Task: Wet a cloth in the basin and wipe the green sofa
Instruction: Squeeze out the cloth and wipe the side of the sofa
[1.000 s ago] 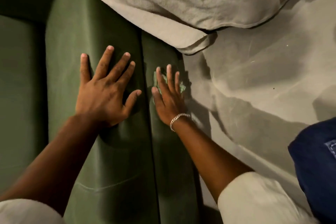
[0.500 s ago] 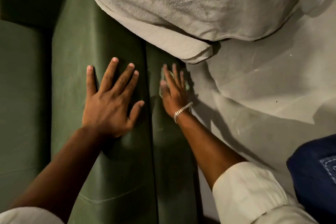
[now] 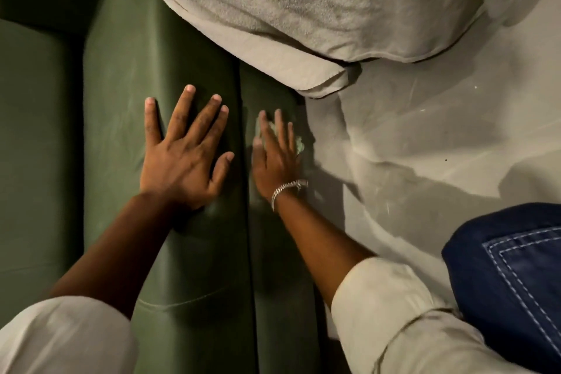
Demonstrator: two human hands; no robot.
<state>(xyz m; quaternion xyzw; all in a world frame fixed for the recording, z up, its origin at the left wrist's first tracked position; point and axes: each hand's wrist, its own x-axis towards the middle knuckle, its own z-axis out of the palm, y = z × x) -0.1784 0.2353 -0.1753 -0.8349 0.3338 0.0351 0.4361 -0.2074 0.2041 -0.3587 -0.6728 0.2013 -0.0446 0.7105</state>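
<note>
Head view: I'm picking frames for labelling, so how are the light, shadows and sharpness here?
Head view: dim, warm light; the left hand reads sharp, flat on the green sofa; the right hand is slightly motion-blurred, pressing on a pale green cloth; hard arm shadows fall across the grey floor; the sofa's upper-left corner sinks into near-black; wide-angle stretch at the edges.

A home living room: a green upholstered sofa (image 3: 127,76) beside a rumpled beige blanket (image 3: 303,0) over bare floor (image 3: 440,136).

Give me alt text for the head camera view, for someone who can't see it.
A right hand presses a pale green cloth flat against a green sofa while the left hand lies spread beside it.
</note>
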